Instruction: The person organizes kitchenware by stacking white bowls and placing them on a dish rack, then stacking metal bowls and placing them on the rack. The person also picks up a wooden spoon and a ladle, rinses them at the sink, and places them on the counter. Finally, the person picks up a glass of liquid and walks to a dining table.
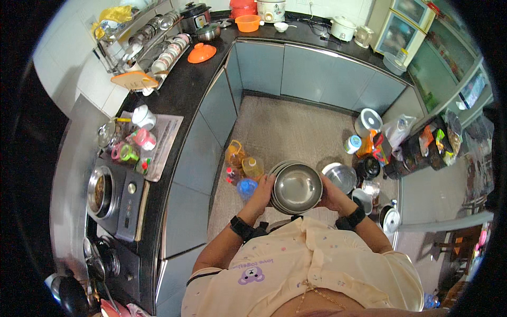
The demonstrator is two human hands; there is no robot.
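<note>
A stack of round stainless steel bowls (298, 188) is held in front of my body, above the floor. My left hand (263, 193) grips the stack's left rim, and my right hand (329, 194) grips its right side. Most of the fingers are hidden beneath or behind the bowls. The top bowl holds nothing. Just left of my left hand, on the floor, are plastic bottles: a blue-topped one (247, 188), a yellow oil bottle (252, 167) and others. Right of the stack, a shiny metal basin (339, 177) sits on the floor near my right hand.
Pots, a white-lidded container (369, 122), a blue-and-white tub (352, 144) and bags crowd the floor at right. The black counter (178, 85) curves along the left and back, with a dish rack, an orange lid (201, 53), cookers and a stove (122, 202). Grey cabinets (303, 73) stand below.
</note>
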